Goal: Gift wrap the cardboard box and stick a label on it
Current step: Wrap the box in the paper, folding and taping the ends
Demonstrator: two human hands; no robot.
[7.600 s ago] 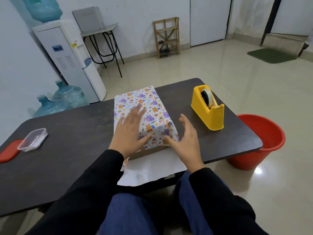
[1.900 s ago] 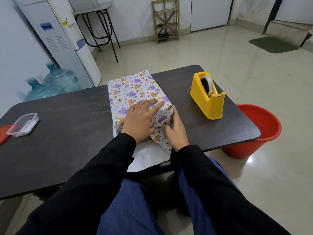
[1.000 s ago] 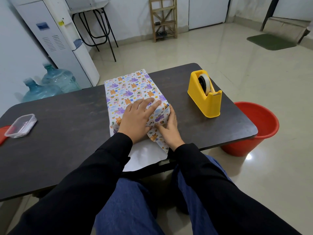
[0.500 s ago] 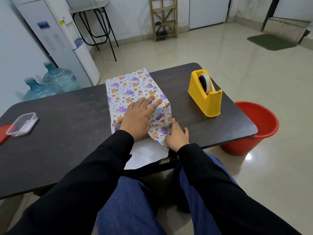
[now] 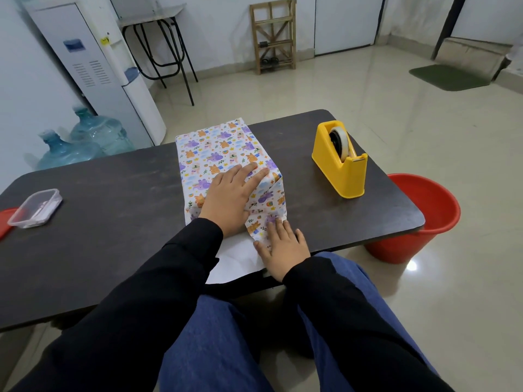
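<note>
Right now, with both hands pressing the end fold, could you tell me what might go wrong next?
1. No tape on this end fold: if the left hand or right hand lifts toward the tape dispenser, the wrapping paper may spring open.
2. The white flap overhangs the table edge near the lap, so it could crease or tear.
3. The dispenser sits beyond the right hand; reaching for it may shift the box.

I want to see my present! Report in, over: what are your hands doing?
Left hand flat on the colourful animal-print wrapped box. Right hand pressing the near paper flap down to the dark table. Yellow tape dispenser untouched. Nothing blocking.
</note>
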